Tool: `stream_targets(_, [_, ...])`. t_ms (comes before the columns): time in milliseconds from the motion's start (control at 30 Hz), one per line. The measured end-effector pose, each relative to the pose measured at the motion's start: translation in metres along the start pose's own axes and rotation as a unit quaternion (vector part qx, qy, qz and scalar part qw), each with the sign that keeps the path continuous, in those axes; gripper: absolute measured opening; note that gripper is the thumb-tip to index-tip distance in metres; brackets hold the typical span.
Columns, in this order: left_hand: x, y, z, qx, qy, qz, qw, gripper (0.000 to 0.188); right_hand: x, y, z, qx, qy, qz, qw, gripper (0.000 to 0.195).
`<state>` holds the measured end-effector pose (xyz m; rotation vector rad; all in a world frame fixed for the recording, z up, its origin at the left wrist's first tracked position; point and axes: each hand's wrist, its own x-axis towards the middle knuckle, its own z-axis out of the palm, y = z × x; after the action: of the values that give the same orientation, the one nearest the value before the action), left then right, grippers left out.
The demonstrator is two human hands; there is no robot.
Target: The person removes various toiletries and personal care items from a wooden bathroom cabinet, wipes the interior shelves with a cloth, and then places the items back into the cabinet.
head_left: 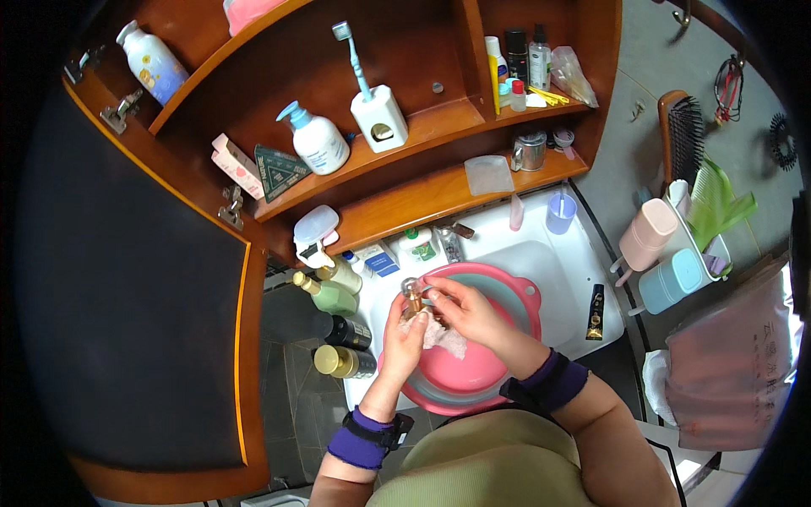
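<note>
My left hand [405,339] holds a small bottle with a clear rounded cap and a copper-coloured neck [412,296], together with a pale pink cloth [451,342] that hangs below it. My right hand [467,310] is beside the bottle, its thumb and index finger close to the cap; whether they touch it or the cloth I cannot tell. Both hands are above a pink basin [535,310] in the white sink. Fingers and cloth hide the lower part of the bottle.
Pump and capped bottles, among them a green one [336,301], line the sink's left edge. A black tube [595,312] lies at the right. Above is a wooden cabinet [405,209] with toiletries, its mirror door [139,285] swung out left. Cups [649,228] and a hairbrush [684,136] hang right.
</note>
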<state>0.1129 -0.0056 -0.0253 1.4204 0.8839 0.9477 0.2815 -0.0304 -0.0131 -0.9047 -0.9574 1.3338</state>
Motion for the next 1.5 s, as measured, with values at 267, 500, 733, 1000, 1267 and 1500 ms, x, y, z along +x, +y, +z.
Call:
stream_targets(267, [0.014,0.015,0.011,-0.188,0.103,0.010,0.977,0.045,-0.025,0.007,0.025,-0.044,0.016,-0.124,0.991,0.054])
stream_targets(500, [0.018,0.046,0.029,-0.245,0.106,0.073,0.961,0.059,-0.032,-0.007,0.035,-0.133,0.074,-0.167,0.974,0.070])
stream_targets(733, [0.031,0.094,0.017,-0.239,-0.011,0.080,0.968,0.103,-0.034,-0.013,0.036,-0.021,0.016,-0.130,0.991,0.061])
stream_targets(1000, [0.042,0.102,0.002,-0.356,-0.096,0.001,0.930,0.101,-0.021,-0.039,0.014,0.120,-0.201,0.055,0.971,0.051])
stream_targets(1267, [0.043,0.101,0.024,-0.162,0.077,0.080,0.981,0.101,-0.021,-0.040,0.036,-0.237,0.068,-0.127,0.961,0.044])
stream_targets(1500, [0.029,0.088,0.032,-0.107,0.040,0.117,0.987,0.100,-0.007,-0.024,0.017,-0.052,0.008,-0.133,0.990,0.047])
